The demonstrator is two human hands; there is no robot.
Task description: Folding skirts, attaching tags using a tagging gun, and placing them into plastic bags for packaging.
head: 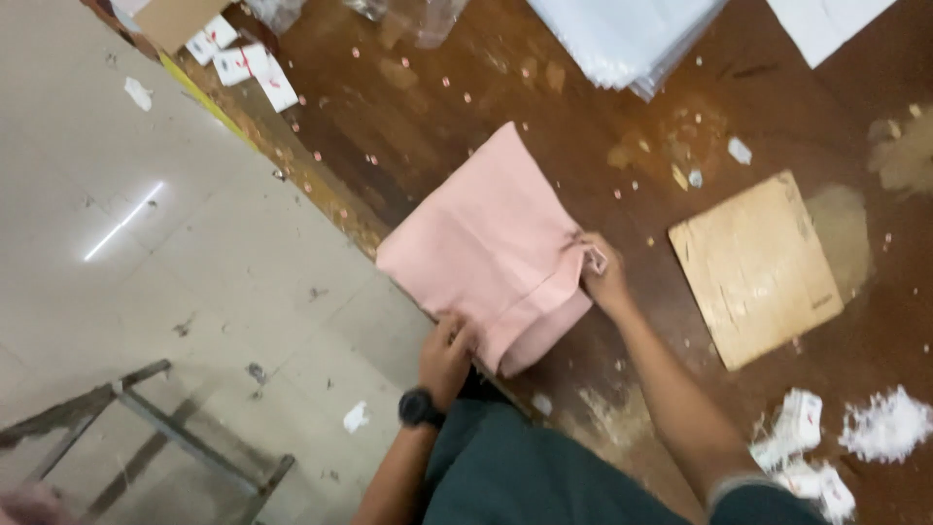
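Pink cloth lies folded flat on the brown wooden table, close to the table's near edge, with one corner hanging a little past it. I see my left hand at the near corner, fingers curled shut on the cloth's edge. My right hand is at the right side of the cloth, fingers pinched tight on a small white tag that sits at the cloth's seam.

I think the fold is being made neat here. To do it well, I would keep the left hand pressing its corner so the cloth does not slide off the table. I would pull gently with the right hand so the edge goes straight and does not bunch up.

Just beside the right hand lies a square piece of cardboard, apart from the cloth. Farther up the table is a stack of clear plastic bags. Small pink bits and white paper scraps are scattered around. Off the table, I see a pale tiled floor and a metal frame below.
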